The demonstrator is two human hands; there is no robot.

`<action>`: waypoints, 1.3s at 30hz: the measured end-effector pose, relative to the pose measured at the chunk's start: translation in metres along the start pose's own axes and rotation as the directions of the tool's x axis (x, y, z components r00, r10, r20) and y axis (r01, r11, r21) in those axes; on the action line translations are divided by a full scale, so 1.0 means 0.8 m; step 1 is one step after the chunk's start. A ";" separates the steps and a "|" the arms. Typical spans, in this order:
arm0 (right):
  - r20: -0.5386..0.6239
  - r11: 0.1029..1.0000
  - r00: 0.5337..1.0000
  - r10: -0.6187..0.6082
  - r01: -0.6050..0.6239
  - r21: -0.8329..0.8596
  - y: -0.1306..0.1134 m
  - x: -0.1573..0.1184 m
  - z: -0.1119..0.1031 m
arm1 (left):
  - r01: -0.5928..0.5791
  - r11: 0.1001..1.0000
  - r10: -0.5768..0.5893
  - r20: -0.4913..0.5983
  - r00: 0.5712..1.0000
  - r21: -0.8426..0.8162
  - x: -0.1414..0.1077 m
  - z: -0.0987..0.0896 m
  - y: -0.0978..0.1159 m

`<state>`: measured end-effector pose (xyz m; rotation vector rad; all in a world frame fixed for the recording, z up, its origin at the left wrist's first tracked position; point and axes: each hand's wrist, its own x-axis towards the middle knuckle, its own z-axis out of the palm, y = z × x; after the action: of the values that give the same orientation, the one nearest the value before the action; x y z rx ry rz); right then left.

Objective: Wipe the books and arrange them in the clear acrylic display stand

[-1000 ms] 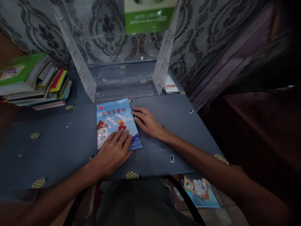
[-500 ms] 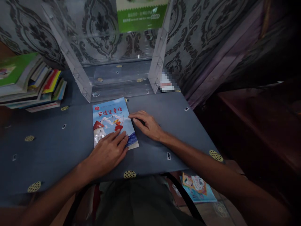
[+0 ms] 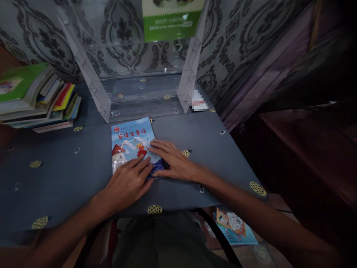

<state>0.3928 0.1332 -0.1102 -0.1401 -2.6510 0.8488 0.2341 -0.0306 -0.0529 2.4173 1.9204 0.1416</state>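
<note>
A closed paperback book (image 3: 129,134) with a blue illustrated cover and red lettering lies on the table, just in front of a clear acrylic stand (image 3: 96,93). My left hand (image 3: 132,176) rests flat over the cover's lower part, fingers stretched out. From the right, my right hand (image 3: 170,160) reaches over the book's right edge. Its fingers lie extended on the cover and its thumb is spread toward the lower right corner. Between them the hands hide the bottom of the book.
A pile of books (image 3: 41,98) stands at the table's back left. Behind the stand is a patterned wall, with a green-and-white card (image 3: 173,28) at the stand's top. More books (image 3: 237,227) lie below the table's right front edge, near a dark chair arm (image 3: 216,232).
My right hand has moved left and down, from beside the book's right edge onto its cover, and its thumb has spread. My left hand stays on the book. The view has shifted slightly.
</note>
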 end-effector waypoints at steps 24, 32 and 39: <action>0.233 0.998 0.972 0.041 -0.050 0.030 0.007 -0.009 -0.033 | 0.326 0.936 -0.347 -0.194 0.917 -0.134 0.008 0.047 -0.156; 0.159 0.973 0.969 0.190 -0.164 -0.162 0.011 0.076 -0.005 | 0.372 0.921 -0.390 -0.250 0.886 -0.118 0.009 0.056 -0.152; 0.030 0.911 0.948 0.318 -0.297 -0.286 0.031 0.130 0.016 | 0.424 0.897 -0.442 -0.233 0.866 -0.125 0.009 0.055 -0.150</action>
<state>0.2906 0.1672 -0.1027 -0.6246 -2.8539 0.5701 0.1243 0.0041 -0.1078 1.9346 2.4683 0.5101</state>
